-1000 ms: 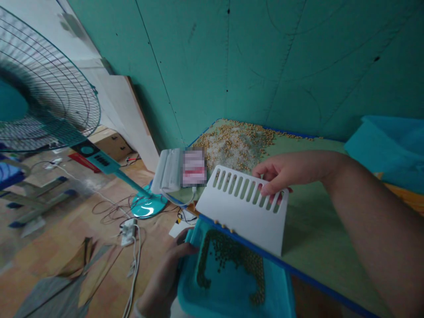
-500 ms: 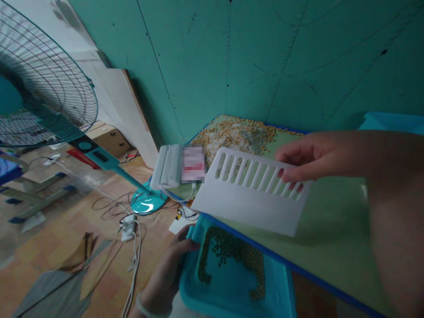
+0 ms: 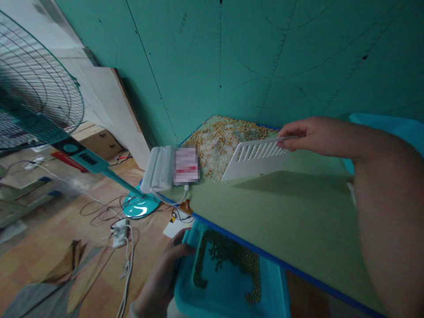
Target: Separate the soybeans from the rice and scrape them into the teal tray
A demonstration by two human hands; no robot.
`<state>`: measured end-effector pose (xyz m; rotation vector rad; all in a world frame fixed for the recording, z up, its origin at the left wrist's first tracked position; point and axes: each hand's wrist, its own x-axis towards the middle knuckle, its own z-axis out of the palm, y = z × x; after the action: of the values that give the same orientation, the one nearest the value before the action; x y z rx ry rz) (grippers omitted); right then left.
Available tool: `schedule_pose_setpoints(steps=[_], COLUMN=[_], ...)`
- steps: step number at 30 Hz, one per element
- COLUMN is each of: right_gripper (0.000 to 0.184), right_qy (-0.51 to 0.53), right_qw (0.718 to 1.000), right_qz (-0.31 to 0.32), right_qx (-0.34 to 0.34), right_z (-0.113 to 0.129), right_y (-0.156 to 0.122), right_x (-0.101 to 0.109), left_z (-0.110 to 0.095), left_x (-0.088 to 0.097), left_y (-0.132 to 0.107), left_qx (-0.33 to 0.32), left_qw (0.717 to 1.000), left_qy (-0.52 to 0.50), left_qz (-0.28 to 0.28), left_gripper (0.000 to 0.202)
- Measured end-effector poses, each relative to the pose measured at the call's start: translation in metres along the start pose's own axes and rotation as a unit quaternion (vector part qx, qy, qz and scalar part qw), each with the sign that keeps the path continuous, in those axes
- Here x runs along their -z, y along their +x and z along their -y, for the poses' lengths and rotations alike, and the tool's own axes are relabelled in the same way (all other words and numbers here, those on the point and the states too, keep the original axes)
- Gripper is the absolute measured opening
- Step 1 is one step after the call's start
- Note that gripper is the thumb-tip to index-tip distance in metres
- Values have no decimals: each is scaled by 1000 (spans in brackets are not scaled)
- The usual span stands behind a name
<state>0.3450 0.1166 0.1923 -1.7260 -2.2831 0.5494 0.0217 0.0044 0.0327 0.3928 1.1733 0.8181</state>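
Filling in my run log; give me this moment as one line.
left hand: gripping blue tub | right hand: holding white slotted board | grainy pile: beside board

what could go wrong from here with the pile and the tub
The slotted plate in the right hand stands close against the pile, so a hard push might scatter loose bits off the table. The cable lies near the pile and might get snagged. The left hand holds the tub at one side, so a slip might spill the round bits inside.
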Motion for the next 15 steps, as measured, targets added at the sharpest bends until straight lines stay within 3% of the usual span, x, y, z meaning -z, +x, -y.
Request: schedule_pose_setpoints(steps=[7, 11, 15], right_gripper=[26, 24, 22], right_qy=[25, 53, -10], right_qw=[1000, 995, 986], right_qz=[-15, -85, -159], right_qx=[-11, -23, -51], right_z=[-4, 0, -1], right_y=[3, 3, 1], right_x=[-1, -2, 0], left_z=[0, 0, -1], left_x=[0, 0, -1], left_y=[-4, -6, -8], left_qx=[2, 6, 14], left_qw=[1000, 1000, 1000], left_qy=[-7, -14, -18], left_qz=[10, 25, 20], left_gripper=[43, 42, 45])
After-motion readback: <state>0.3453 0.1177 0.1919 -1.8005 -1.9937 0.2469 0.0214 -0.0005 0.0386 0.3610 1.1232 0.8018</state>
